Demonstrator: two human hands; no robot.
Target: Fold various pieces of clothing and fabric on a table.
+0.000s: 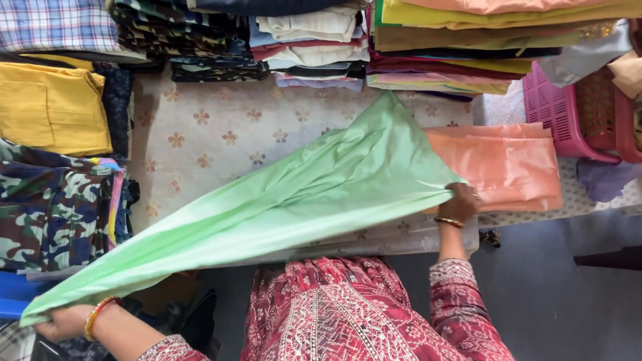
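While the left hand [63, 322] sits off the near left corner of the table [200, 144], fingers closed on one end of the light green cloth [301, 194], the right hand [460, 200] pinches the other end at the near right edge. Both fists gripped tight, gold bangles on each wrist. Cloth is stretched taut between them, running diagonally from below the near left corner up across the near edge, with a folded flap peaking toward table centre. It hangs partly over the edge, partly lies on the floral beige cover. Just beyond the right hand: folded peach fabric [511, 164], touching or nearly touching the green cloth's right end. Left side: camouflage garments [50, 207] stacked near the left edge, a yellow folded piece [50, 107] farther back. Far edge: row of folded stacks, dark camouflage pile [194, 40] at left of centre, pale pink and white pile [314, 47] in the middle, yellow, green and peach pile [468, 47] to the right. Checked fabric [57, 23] at far left corner. Pink plastic basket [558, 110] off the far right corner.
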